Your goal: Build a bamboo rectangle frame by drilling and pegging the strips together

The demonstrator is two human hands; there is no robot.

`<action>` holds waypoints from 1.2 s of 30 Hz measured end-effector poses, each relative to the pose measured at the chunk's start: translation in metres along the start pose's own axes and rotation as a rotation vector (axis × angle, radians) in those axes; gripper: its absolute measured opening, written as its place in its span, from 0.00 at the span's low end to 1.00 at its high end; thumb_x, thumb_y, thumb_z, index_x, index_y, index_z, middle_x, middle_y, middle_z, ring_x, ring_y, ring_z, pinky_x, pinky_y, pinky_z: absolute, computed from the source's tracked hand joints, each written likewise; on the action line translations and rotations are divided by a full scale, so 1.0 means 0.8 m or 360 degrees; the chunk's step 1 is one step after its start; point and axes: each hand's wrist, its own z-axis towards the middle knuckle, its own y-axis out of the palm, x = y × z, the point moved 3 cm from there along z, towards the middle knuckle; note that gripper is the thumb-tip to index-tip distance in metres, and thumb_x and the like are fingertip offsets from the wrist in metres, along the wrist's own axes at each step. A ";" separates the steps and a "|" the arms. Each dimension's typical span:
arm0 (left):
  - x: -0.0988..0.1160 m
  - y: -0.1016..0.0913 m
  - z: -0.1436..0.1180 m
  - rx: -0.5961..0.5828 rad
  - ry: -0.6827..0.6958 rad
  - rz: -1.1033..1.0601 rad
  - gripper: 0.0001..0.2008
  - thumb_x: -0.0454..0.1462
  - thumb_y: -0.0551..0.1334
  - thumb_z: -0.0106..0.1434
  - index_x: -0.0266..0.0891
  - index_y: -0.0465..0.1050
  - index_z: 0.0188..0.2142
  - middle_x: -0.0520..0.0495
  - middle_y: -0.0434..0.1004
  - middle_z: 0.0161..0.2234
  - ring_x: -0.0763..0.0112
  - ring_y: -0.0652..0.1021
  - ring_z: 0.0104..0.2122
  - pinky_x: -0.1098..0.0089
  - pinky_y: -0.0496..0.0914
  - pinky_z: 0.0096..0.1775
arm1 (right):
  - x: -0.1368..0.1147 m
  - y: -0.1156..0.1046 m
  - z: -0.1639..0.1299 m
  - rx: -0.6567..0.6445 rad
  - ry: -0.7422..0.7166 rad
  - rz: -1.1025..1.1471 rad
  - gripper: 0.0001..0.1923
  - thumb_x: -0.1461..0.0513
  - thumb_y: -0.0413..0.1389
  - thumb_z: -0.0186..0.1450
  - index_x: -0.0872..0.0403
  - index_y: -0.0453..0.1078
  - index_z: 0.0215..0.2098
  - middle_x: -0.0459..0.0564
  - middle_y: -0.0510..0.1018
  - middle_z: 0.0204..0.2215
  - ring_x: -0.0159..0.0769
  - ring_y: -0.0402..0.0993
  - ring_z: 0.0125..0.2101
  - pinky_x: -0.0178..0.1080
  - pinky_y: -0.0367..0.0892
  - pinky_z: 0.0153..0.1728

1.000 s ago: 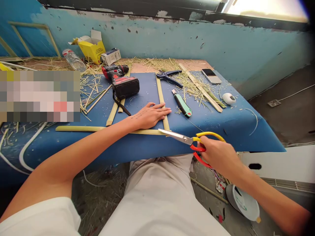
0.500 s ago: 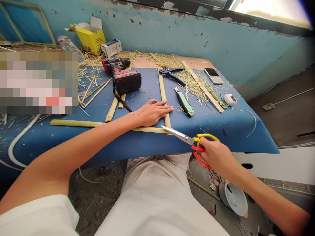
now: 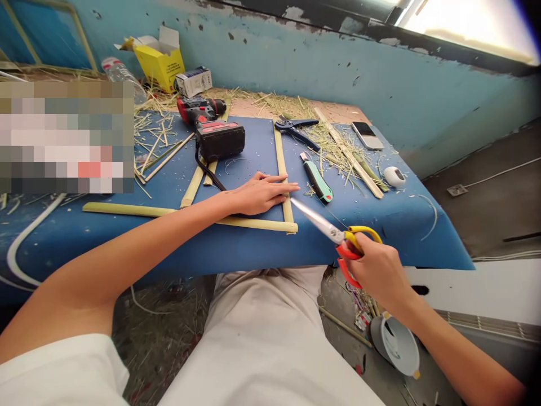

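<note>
Left hand (image 3: 262, 194) flat, I've got my fingers spread across the short strip (image 3: 279, 149) on the blue table (image 3: 236, 251); well apart from it, my right hand (image 3: 378, 270) is clamped round the handles of the scissors (image 3: 319, 219)! Blades look closed, tips right beside that strip, though whether they touch I can't tell. At its near end it meets the long strip (image 3: 127, 210), which passes under my left forearm (image 3: 169, 231). Cutter (image 3: 318, 179) lies to the right, drill (image 3: 222, 141) to the left.
</note>
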 end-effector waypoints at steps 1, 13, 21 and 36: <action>-0.002 -0.007 -0.001 -0.0017 -0.0029 -0.0053 0.28 0.41 0.47 0.80 0.49 0.56 0.77 0.46 0.58 0.77 0.61 0.58 0.77 0.57 0.55 0.70 | 0.000 0.004 0.000 -0.0088 -0.0011 0.0037 0.14 0.51 0.53 0.68 0.47 0.60 0.28 0.45 0.71 0.20 0.35 0.62 0.20 0.39 0.55 0.27; 0.069 -0.035 -0.141 0.0433 -0.0357 0.0377 0.21 0.54 0.59 0.75 0.44 0.79 0.52 0.43 0.83 0.50 0.56 0.81 0.48 0.57 0.72 0.52 | -0.001 0.009 0.011 -0.0288 -0.0240 0.0472 0.21 0.46 0.58 0.71 0.52 0.75 0.50 0.46 0.80 0.30 0.34 0.71 0.26 0.36 0.66 0.30; 0.062 -0.006 -0.186 0.0687 -0.0191 0.0601 0.15 0.40 0.58 0.78 0.52 0.81 0.58 0.46 0.86 0.49 0.60 0.81 0.44 0.57 0.71 0.44 | -0.032 0.006 0.016 -0.0103 -0.0434 0.0282 0.19 0.48 0.54 0.75 0.52 0.77 0.51 0.50 0.83 0.33 0.36 0.74 0.27 0.38 0.67 0.32; 0.055 0.001 -0.187 0.0806 -0.0201 0.0505 0.15 0.39 0.60 0.77 0.53 0.82 0.56 0.45 0.85 0.48 0.60 0.79 0.42 0.58 0.70 0.43 | -0.052 -0.001 0.005 -0.0083 -0.0452 0.0179 0.17 0.50 0.52 0.75 0.53 0.76 0.46 0.50 0.82 0.30 0.36 0.73 0.26 0.38 0.66 0.28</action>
